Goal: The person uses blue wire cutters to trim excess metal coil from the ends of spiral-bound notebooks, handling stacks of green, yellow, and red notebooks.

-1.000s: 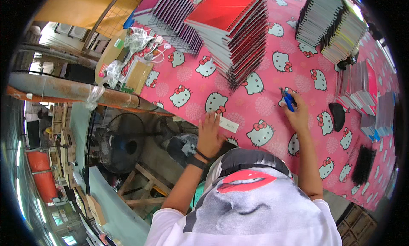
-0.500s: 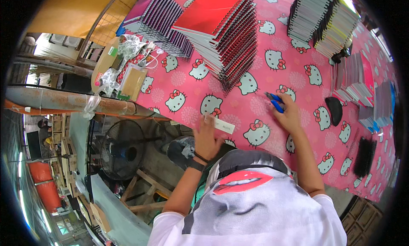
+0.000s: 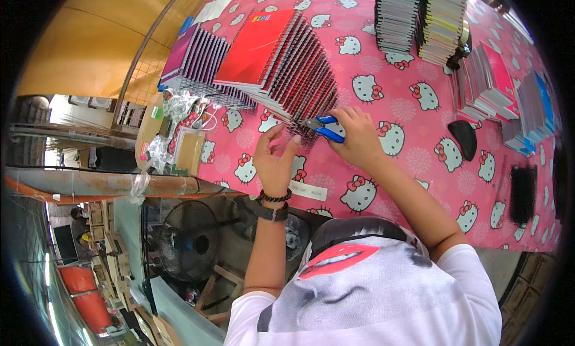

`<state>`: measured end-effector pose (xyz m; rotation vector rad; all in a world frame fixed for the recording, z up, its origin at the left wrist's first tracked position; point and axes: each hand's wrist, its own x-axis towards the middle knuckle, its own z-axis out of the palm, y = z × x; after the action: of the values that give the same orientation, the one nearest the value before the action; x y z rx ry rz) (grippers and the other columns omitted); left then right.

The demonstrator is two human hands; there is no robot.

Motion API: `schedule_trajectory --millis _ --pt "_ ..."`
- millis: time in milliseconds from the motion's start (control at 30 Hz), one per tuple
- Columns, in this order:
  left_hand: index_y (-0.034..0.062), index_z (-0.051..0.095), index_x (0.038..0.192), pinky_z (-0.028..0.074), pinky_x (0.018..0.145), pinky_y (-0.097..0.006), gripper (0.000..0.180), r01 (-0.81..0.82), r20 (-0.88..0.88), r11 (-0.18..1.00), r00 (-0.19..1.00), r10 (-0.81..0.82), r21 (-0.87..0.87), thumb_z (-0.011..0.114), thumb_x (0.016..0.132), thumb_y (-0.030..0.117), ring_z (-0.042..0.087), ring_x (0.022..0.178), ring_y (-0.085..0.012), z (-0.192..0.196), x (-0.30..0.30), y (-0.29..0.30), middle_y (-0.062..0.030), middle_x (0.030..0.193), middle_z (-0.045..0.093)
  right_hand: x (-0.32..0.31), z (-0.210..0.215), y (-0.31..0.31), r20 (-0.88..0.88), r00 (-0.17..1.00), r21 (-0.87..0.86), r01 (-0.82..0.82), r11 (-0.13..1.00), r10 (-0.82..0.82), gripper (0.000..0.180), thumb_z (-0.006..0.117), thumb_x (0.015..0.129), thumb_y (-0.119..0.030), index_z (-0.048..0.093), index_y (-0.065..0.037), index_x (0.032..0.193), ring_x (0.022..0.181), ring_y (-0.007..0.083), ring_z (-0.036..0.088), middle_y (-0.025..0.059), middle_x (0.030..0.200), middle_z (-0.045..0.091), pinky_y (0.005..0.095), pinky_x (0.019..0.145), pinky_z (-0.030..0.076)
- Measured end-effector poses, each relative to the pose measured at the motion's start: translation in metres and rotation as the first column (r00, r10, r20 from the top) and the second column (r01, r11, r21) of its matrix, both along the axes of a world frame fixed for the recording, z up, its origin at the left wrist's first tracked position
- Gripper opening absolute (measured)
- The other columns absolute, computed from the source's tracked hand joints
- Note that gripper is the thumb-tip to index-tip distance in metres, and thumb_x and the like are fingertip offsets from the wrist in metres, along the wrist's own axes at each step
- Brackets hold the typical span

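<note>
A pair of blue-handled wire cutters (image 3: 328, 134) is in my right hand (image 3: 359, 136), the fingers wrapped round its handles. The jaws point left, at the near lower end of a fanned stack of red spiral notebooks (image 3: 254, 49). Close by, my left hand (image 3: 275, 163) is raised with thumb and fingers apart, its fingertips near that same end of the stack. Whether they touch the wire coils I cannot tell. Below the hands, a white printed strip (image 3: 308, 191) lies near the table's front edge.
Purple spiral notebooks (image 3: 179, 61) stand left of the red ones. Tall notebook stacks (image 3: 397, 20) and pink-covered notebooks (image 3: 488, 82) are at the right, with a black rounded object (image 3: 463, 139) and black coils (image 3: 523, 193). A floor fan (image 3: 188, 241) stands below the table's left edge.
My left hand has left the white strip and moved up to the red notebooks. My right hand has brought the wire cutters leftward to the stack's near end. The view has shifted a little.
</note>
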<state>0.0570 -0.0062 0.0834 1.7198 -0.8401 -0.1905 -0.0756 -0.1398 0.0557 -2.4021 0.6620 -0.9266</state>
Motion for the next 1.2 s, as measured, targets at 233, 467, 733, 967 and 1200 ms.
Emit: schedule_trajectory --millis 233,467,733,967,1200 --pt "-0.0036 0.062 0.096 0.049 0.06 -0.026 0.03 0.002 0.115 0.984 0.993 -0.023 0.181 0.073 0.079 0.018 0.061 0.063 -0.0128 0.019 0.002 -0.019 -0.0085 0.076 0.066 0.0 0.008 -0.004 -0.04 0.999 -0.056 0.029 0.998 -0.031 0.05 0.075 0.06 -0.02 0.055 -0.01 0.104 0.093 0.0249 0.054 0.0067 0.094 0.057 0.0386 0.076 0.04" --pt "-0.0035 0.065 0.09 0.047 0.057 -0.023 0.025 0.012 0.212 0.97 0.975 -0.065 0.242 0.072 0.079 0.017 0.06 0.062 -0.0095 0.023 0.007 -0.021 -0.0067 0.071 0.066 0.005 0.008 -0.01 -0.107 0.994 -0.071 -0.024 0.997 0.017 0.037 0.074 0.062 -0.02 0.056 -0.009 0.093 0.083 0.0267 0.057 0.0082 0.084 0.058 0.0391 0.07 0.045" --pt "-0.0029 0.067 0.093 0.047 0.061 -0.022 0.026 0.036 0.029 0.977 0.999 -0.043 0.209 0.072 0.078 0.018 0.06 0.066 -0.0084 0.022 0.01 -0.016 -0.0062 0.074 0.067 -0.003 0.007 -0.015 -0.114 0.993 -0.057 -0.013 0.998 0.006 0.034 0.073 0.065 -0.022 0.056 -0.008 0.091 0.083 0.0273 0.058 0.0087 0.081 0.057 0.0399 0.069 0.047" --pt "-0.0031 0.068 0.093 0.047 0.061 -0.022 0.027 0.027 0.021 0.973 0.999 -0.033 0.23 0.072 0.078 0.019 0.059 0.066 -0.0082 0.021 0.009 -0.016 -0.0066 0.074 0.067 0.004 0.001 -0.017 -0.204 0.976 -0.02 -0.075 0.997 0.069 0.044 0.075 0.062 -0.022 0.055 -0.009 0.099 0.094 0.0255 0.055 0.0076 0.091 0.057 0.0407 0.078 0.042" --pt "-0.004 0.067 0.092 0.046 0.059 -0.022 0.026 0.012 0.021 0.976 1.0 -0.017 0.219 0.071 0.079 0.019 0.058 0.064 -0.0073 0.02 0.009 -0.014 -0.0057 0.073 0.067 0.001 0.012 -0.014 -0.059 0.998 -0.208 -0.01 0.978 -0.002 0.037 0.074 0.063 -0.022 0.056 -0.008 0.093 0.09 0.026 0.058 0.0076 0.087 0.058 0.0392 0.074 0.045"
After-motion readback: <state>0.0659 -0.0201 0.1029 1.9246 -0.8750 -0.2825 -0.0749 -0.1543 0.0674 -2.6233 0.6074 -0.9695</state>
